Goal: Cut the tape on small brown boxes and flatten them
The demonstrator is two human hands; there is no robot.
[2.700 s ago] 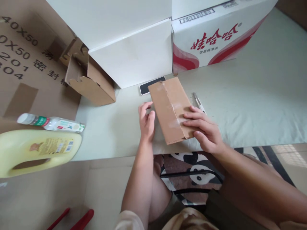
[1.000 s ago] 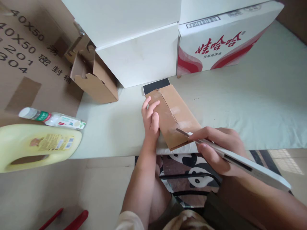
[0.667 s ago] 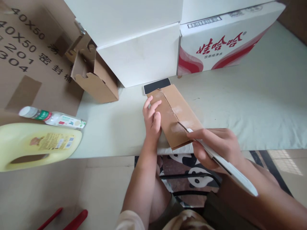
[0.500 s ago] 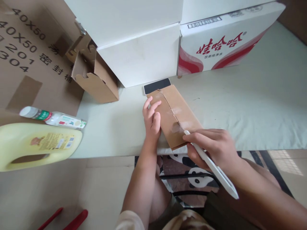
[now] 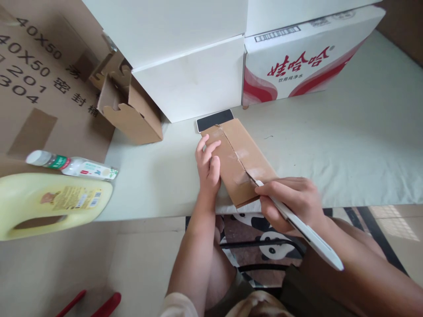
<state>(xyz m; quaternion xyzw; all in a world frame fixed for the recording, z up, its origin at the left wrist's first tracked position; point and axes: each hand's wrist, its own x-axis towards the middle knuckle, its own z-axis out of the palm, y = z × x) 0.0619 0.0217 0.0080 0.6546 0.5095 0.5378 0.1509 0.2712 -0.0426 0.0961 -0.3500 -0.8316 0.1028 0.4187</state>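
A flat brown cardboard box (image 5: pixel 236 160) lies slanted on the cloth-covered table, with a seam along its top and clear tape across parts of it. My left hand (image 5: pixel 209 165) holds the box by its left edge, fingers bent over the top face. In my right hand (image 5: pixel 292 200) is a white utility knife (image 5: pixel 307 233), gripped between thumb and fingers. Its tip is at the seam near the box's close end, where a dark slit shows; the blade itself is mostly hard to make out. Beyond the box's far end lies a dark-faced phone-like slab (image 5: pixel 214 119) with a white rim.
White boxes (image 5: pixel 191 79) and a red-and-white printed carton (image 5: pixel 297 66) stand at the back. To the left are an open cardboard carton (image 5: pixel 142 119), a clear bottle (image 5: pixel 92 169), a yellow jug (image 5: pixel 72 196) and a large printed carton (image 5: pixel 33 105). The table edge is close to me.
My right hand and the utility knife have shifted slightly right and toward me along the seam, and the knife's rear end has swung right. My left hand stays on the box.
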